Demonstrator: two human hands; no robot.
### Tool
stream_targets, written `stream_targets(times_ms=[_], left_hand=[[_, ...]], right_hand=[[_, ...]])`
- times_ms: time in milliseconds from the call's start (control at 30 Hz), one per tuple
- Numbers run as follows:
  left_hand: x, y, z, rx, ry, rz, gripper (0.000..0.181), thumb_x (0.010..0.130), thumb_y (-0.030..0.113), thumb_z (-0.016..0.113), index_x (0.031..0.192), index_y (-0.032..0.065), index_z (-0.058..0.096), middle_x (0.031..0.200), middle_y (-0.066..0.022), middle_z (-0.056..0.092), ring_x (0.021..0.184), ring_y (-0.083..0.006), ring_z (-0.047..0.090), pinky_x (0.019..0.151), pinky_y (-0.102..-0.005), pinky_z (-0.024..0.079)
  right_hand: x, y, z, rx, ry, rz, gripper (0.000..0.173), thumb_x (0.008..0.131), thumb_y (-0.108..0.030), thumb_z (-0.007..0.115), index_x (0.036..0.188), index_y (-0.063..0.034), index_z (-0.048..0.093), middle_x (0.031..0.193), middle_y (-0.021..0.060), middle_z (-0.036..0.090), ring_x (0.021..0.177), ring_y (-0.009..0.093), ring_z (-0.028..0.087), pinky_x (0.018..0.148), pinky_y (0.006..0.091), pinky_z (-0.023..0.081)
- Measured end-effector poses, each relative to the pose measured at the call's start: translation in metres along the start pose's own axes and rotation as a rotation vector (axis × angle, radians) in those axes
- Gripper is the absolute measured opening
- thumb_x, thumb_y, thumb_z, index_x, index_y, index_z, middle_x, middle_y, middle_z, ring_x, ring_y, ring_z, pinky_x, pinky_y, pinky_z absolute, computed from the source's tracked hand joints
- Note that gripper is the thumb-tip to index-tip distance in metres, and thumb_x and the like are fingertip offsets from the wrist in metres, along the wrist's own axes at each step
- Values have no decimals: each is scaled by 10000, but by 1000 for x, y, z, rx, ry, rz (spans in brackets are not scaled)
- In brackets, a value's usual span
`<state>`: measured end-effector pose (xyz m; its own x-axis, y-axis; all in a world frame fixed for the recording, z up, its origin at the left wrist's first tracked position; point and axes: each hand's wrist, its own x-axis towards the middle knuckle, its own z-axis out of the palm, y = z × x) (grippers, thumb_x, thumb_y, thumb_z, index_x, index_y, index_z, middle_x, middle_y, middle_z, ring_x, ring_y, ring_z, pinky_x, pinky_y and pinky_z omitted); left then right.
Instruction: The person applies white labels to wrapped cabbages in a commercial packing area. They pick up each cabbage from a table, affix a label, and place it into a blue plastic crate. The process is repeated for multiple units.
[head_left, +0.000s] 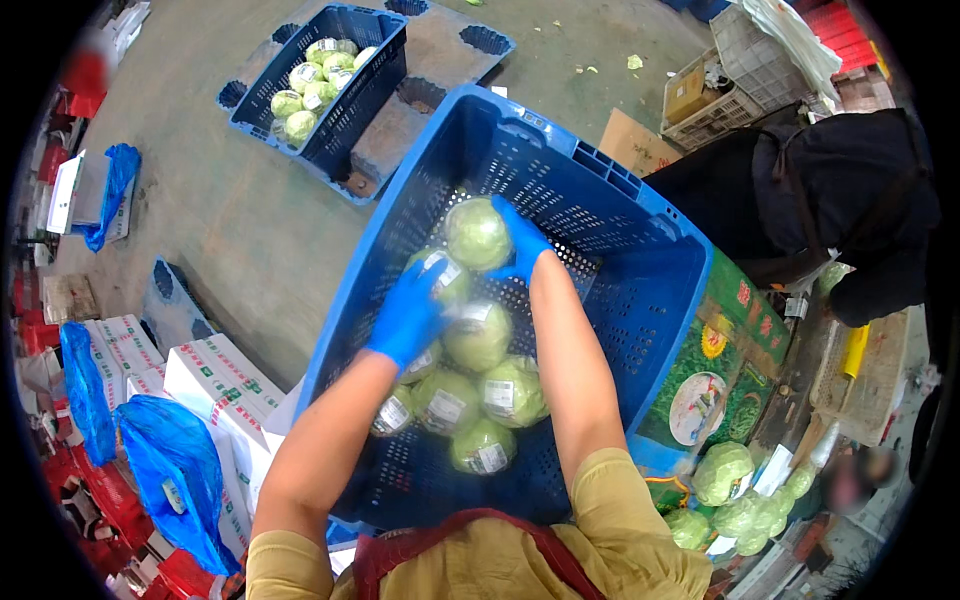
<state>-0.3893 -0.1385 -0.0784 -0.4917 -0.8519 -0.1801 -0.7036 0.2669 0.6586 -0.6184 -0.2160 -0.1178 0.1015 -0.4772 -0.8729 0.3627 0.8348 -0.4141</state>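
Several film-wrapped round cabbages (478, 336) lie in a large blue perforated plastic crate (637, 300) in front of me, many bearing white labels. My right hand (525, 244), in a blue glove, cups the right side of the farthest cabbage (478, 232), fingers at its far side and thumb at its near side. Also gloved in blue, my left hand (411, 315) is over the left part of the group, fingers apart. Its fingertips reach a labelled cabbage (444, 276), and it partly covers another cabbage (422, 364). Whether it presses on them cannot be told.
A second blue crate (360, 97) of wrapped cabbages stands on a pallet (442, 41) beyond. White cartons (217, 382) and blue plastic bags (172, 472) are at left. At right, a person in dark clothing (825, 195) stands near more wrapped cabbages (724, 472) and a printed green carton (720, 375).
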Motion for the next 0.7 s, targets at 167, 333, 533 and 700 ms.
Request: stream_targets(times_ms=[167, 333, 533, 700], left_hand=[[3, -2, 6, 36, 25, 37, 159, 716, 147, 770, 700, 33, 661, 1429, -133, 430, 1286, -414, 391, 1035, -435, 391], [4, -9, 14, 15, 51, 28, 155, 705, 163, 777, 696, 50, 671, 1417, -133, 445, 1282, -410, 395, 1024, -440, 397], [4, -1, 14, 6, 96, 47, 169, 712, 184, 776, 758, 41, 698, 1380, -145, 481, 1259, -406, 422, 1013, -456, 399], [-32, 45, -28, -234, 63, 4, 310, 795, 261, 736, 928, -14, 679, 1170, -189, 605, 1062, -332, 582, 896, -391, 466]], right_hand=[[27, 0, 2, 132, 14, -76, 773, 758, -593, 685, 1357, -180, 420, 1303, 126, 503, 1134, 294, 544, 793, 498, 535], [22, 39, 16, 182, 140, -311, 819, 785, -303, 762, 1432, -249, 264, 1399, 109, 392, 1175, 295, 498, 735, 407, 569], [15, 52, 40, 331, 297, -434, 900, 789, -304, 761, 1481, -236, 188, 1437, 134, 333, 1166, 294, 504, 707, 393, 584], [16, 74, 24, 79, 436, -492, 802, 811, -406, 687, 1427, -65, 303, 1290, 197, 523, 1098, 330, 569, 721, 388, 538]])
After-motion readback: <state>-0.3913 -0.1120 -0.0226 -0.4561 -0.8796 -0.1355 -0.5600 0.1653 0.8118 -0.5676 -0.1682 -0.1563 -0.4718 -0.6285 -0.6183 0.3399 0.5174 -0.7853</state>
